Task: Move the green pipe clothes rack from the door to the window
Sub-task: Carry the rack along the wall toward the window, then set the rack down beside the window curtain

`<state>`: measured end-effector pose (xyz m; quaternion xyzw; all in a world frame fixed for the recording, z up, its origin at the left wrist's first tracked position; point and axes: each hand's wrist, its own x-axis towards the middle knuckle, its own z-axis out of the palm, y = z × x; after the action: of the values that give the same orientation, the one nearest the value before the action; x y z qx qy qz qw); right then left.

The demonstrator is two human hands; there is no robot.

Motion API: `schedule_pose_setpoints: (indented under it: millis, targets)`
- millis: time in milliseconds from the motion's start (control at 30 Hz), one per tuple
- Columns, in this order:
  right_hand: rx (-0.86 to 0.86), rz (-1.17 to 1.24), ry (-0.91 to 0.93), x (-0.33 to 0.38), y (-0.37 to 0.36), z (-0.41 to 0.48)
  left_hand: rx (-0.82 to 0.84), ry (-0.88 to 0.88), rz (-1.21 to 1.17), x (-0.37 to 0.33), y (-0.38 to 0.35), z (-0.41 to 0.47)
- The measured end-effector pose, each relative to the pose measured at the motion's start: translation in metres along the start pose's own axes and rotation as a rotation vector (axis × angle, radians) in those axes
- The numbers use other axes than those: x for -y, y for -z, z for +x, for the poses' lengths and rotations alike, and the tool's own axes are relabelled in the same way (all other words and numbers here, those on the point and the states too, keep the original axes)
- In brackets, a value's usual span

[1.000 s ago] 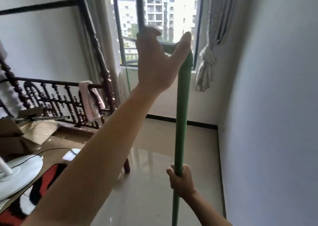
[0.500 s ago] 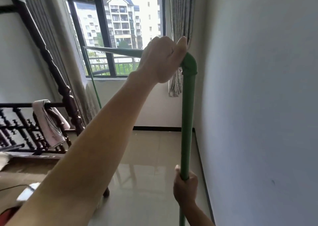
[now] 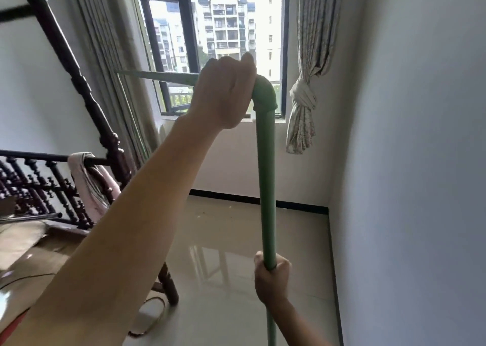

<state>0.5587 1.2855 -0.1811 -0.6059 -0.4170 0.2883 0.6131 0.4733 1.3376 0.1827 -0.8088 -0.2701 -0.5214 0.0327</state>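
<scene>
Two hands on green pipe clothes rack (image 3: 266, 177). Left hand (image 3: 224, 93) closed over top bar beside elbow joint (image 3: 264, 94); right hand (image 3: 271, 277) clenched round upright post lower down. Rack upright near right wall (image 3: 420, 161), facing window (image 3: 231, 43). Far leg apparently against left curtain (image 3: 110, 64), blurred. Knotted curtain (image 3: 305, 87) just right of joint.

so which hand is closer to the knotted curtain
Left. The left hand grips the rack's top bar by its corner elbow, about level with the knotted curtain. The right hand holds the upright pole far below it.
</scene>
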Motion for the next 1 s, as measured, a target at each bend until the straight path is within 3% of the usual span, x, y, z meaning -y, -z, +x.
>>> schedule_pose_setpoints:
  millis: [467, 733, 1000]
  targets:
    - [0.108, 0.019, 0.008, -0.011, -0.089, 0.159, 0.016, 0.175, -0.209, 0.172, -0.062, 0.068]
    - [0.276, 0.021, 0.013, -0.015, -0.16, 0.243, -0.032, 0.235, -0.279, 0.272, -0.076, 0.105]
    - [0.383, 0.036, 0.059, -0.036, -0.17, 0.359, -0.081, 0.27, -0.205, 0.33, -0.153, 0.155]
